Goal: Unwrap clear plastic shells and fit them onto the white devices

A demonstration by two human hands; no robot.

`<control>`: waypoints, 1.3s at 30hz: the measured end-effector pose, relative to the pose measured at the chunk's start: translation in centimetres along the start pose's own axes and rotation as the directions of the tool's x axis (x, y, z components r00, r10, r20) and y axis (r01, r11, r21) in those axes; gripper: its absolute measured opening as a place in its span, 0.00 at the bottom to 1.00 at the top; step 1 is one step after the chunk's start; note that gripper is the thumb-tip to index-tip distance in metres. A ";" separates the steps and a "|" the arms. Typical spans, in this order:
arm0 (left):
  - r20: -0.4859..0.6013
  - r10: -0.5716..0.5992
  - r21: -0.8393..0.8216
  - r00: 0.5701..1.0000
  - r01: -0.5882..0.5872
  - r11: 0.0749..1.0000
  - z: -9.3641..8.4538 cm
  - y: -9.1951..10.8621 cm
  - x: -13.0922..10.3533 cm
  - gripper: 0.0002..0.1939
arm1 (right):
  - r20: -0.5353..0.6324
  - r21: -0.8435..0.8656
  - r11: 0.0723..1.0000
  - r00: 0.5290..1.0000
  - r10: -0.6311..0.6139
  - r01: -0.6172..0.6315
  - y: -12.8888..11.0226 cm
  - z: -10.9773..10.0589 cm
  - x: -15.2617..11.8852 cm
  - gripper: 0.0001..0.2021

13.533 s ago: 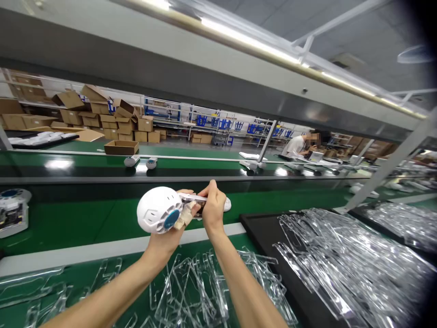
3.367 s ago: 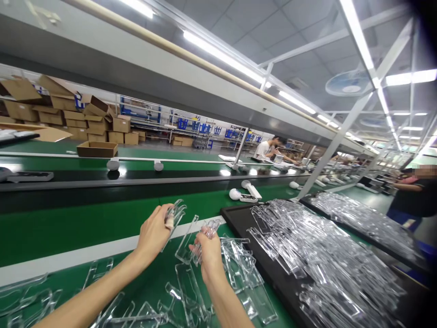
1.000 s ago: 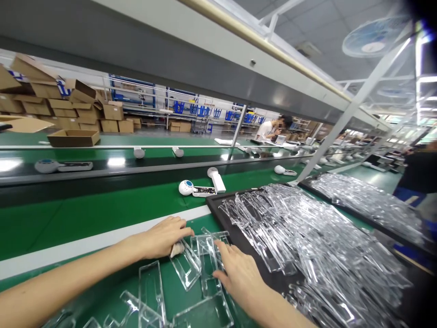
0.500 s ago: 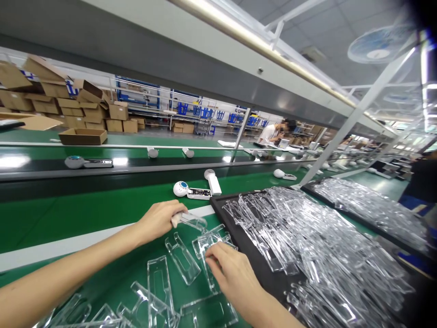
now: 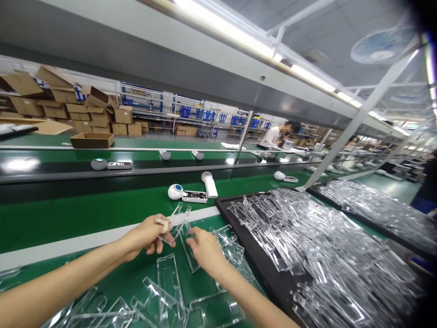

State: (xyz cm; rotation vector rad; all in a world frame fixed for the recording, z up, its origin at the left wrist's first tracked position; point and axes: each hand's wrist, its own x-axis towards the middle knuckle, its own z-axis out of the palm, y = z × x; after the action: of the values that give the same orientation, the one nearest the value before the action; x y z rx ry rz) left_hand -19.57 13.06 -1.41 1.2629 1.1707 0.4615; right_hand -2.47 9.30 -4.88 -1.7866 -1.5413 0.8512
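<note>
My left hand (image 5: pixel 159 233), with pale tape on a finger, grips a clear plastic frame (image 5: pixel 178 222) that is tilted up over the green work surface (image 5: pixel 102 209). My right hand (image 5: pixel 203 246) has its thumb and forefinger pinched close to the frame's right side; whether they hold a piece is too small to tell. Under and beside the hands lie several loose clear frames (image 5: pixel 169 278). Just beyond stand a white device with an open body and circuit board (image 5: pixel 194 196) and a closed white device (image 5: pixel 210 184).
On the right, a black tray (image 5: pixel 266 278) holds a heap of clear frames, with a second tray (image 5: pixel 375 209) behind. White devices (image 5: pixel 119 165) lie on the dark conveyor. An open carton (image 5: pixel 92 140) stands at the back left. A person (image 5: pixel 273 135) works far off.
My left hand has turned, its lower fingers now spread, with the clear frame tilted up. My right hand has moved left and up from the loose frames toward it. The view has shifted slightly.
</note>
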 end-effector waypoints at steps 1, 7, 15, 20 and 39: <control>0.007 -0.007 -0.002 1.000 0.007 1.000 0.5 -0.1 -0.2 0.18 | -0.006 0.091 0.996 1.000 0.011 -0.010 0.2 -0.2 0.2 0.02; 0.138 0.073 0.146 0.988 -0.094 0.985 4.0 0.7 -0.1 0.19 | 0.020 0.629 0.776 0.999 0.046 -0.048 -0.7 0.0 -0.3 0.21; 0.234 0.221 0.477 0.947 -0.310 0.822 6.3 2.7 -0.8 0.30 | 0.180 0.868 0.466 0.983 0.033 -0.174 -0.6 -5.1 -1.9 0.21; 0.178 0.343 0.715 0.922 -0.361 0.599 6.0 1.3 0.7 0.18 | 0.197 0.755 0.626 0.978 0.069 -0.196 2.2 -10.0 -5.2 0.23; 0.754 0.394 0.645 0.526 -0.705 -0.293 8.2 1.3 3.8 0.02 | 0.523 -0.480 0.858 0.845 0.110 0.185 2.8 -6.3 -10.5 0.30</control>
State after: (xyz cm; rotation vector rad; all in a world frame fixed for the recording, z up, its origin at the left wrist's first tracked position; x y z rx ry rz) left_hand -10.57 12.51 -2.92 3.1810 0.2982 0.0482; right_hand 3.10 -1.70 -2.54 -1.9651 -2.3499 1.0496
